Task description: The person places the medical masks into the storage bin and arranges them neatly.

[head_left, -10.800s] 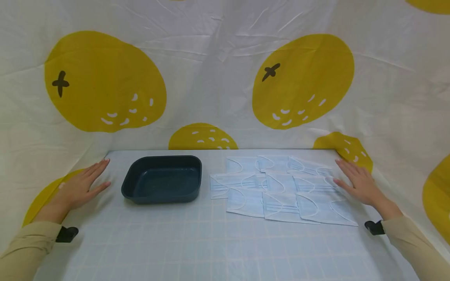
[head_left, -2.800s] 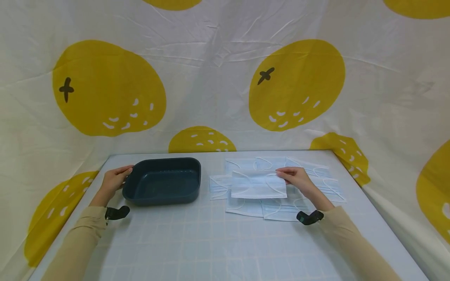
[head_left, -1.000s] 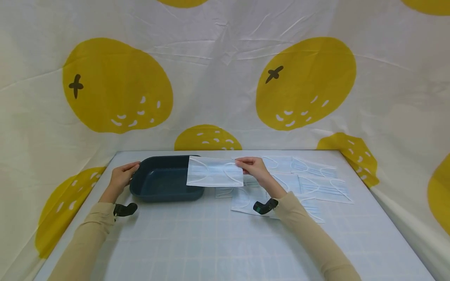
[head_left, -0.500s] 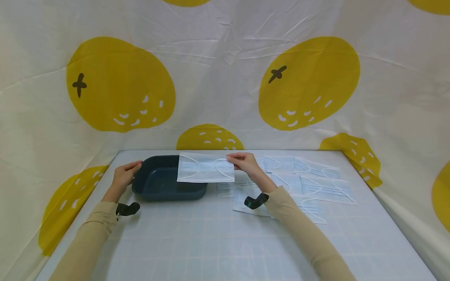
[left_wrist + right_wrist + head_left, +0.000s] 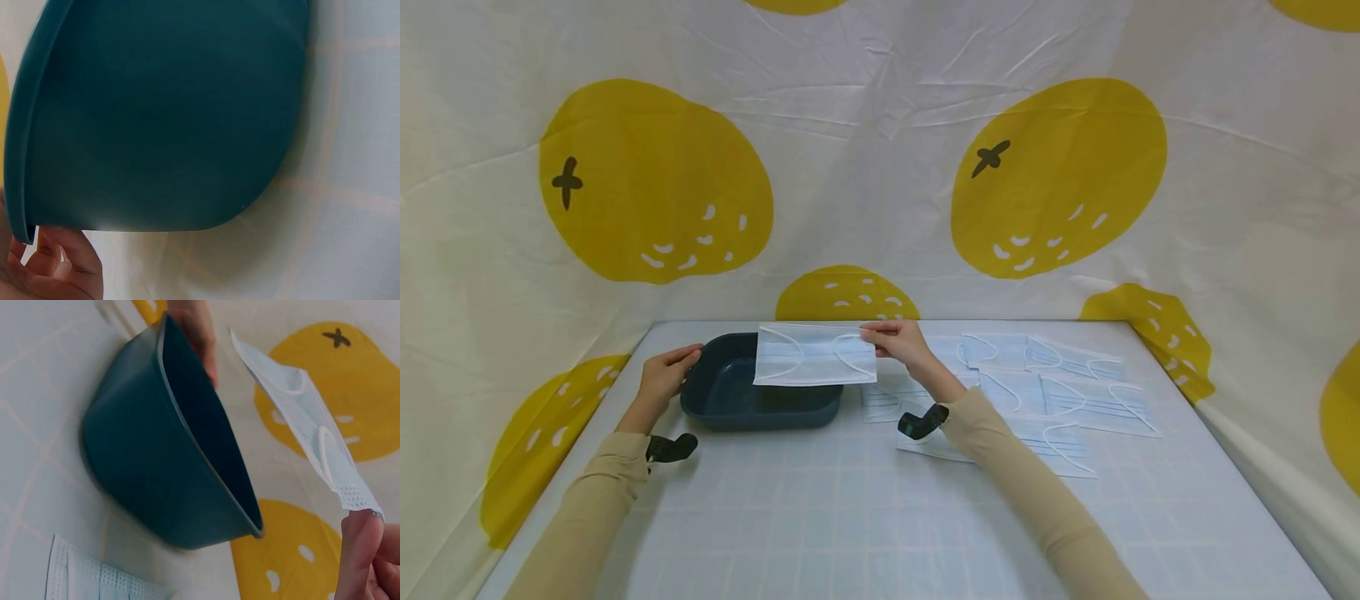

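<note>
One mask [image 5: 817, 357] extends leftward from the right grip [image 5: 904, 345].

One mask [image 5: 816, 357] above the bin [image 5: 760, 419], other masks [image 5: 1011, 392] to its right

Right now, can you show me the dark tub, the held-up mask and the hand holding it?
Dark tub [image 5: 140, 447]: right wrist view, outer side wall.
Held-up mask [image 5: 816, 357]: head view, middle, between the ear loops.
Right hand [image 5: 901, 342]: head view, middle of the hand.
</note>
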Demonstrator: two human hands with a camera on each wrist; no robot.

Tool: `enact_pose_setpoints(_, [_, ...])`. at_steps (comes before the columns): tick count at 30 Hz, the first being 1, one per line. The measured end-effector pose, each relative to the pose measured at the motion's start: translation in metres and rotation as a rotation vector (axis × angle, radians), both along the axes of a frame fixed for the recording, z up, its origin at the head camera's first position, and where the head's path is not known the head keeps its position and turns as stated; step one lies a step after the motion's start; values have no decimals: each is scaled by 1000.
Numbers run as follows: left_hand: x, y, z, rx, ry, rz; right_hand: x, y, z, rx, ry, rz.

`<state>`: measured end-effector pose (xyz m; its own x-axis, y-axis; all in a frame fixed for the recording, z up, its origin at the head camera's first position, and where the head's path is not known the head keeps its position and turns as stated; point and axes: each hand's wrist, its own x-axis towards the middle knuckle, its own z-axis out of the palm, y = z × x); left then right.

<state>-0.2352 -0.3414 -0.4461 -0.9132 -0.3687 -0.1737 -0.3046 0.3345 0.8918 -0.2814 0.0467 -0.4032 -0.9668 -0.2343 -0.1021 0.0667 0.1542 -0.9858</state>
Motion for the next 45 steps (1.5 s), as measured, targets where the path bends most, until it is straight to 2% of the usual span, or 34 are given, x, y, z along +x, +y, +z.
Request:
enact_pose_setpoints(9, [0,-1,0,-4,9,-6,-2,-18,3,27,-20,-9])
enact_pose_setpoints(11, [1,-1,1,-36,14,-33,-1,-21,4,36,-15,-1])
enact_pose_setpoints(14, [1,0,1,-20,8,-20,1,-25,5,29,-15,10])
enact_pose_setpoints(24, [3,1,4,-31,-13,-52,-3,-42,0,9,-25,-4])
enact_pose_setpoints(33, [0,1,4,-35,-18,-41,-5,-56,-4,21,-50,-38])
enact_pose_setpoints(43, [1,1,4,-36,-19,-43,-9,-73,-7,6,-52,1])
enact_pose_setpoints(45, [0,2,4,-24,-14,-17,-9,-76,-6,6,-50,5])
